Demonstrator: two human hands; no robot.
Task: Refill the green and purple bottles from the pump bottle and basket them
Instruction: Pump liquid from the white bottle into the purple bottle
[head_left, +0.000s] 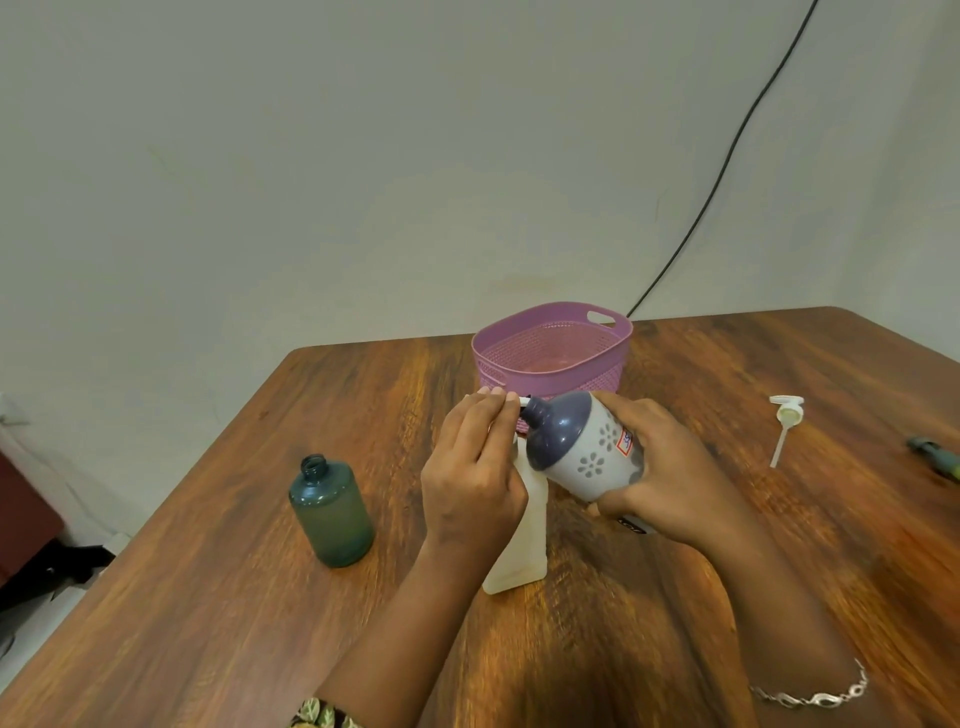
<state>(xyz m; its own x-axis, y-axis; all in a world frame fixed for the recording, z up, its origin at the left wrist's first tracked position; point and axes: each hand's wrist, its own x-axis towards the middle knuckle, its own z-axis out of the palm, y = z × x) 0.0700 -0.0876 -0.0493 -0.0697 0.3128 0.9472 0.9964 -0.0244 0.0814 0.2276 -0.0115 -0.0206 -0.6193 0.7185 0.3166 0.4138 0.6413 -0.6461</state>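
My right hand holds the purple bottle, white-bodied with flower marks and a purple-grey top, tilted with its open neck toward the left. That neck meets the nozzle of the white pump bottle, which stands on the table. My left hand rests on the pump head, fingers curled over it and hiding most of it. The green bottle stands upright and uncapped to the left, apart from both hands. The pink-purple basket sits behind my hands; nothing shows inside it.
A white pump cap with its tube lies on the wooden table at the right. A green cap piece lies at the far right edge. A black cable runs down the wall behind the basket.
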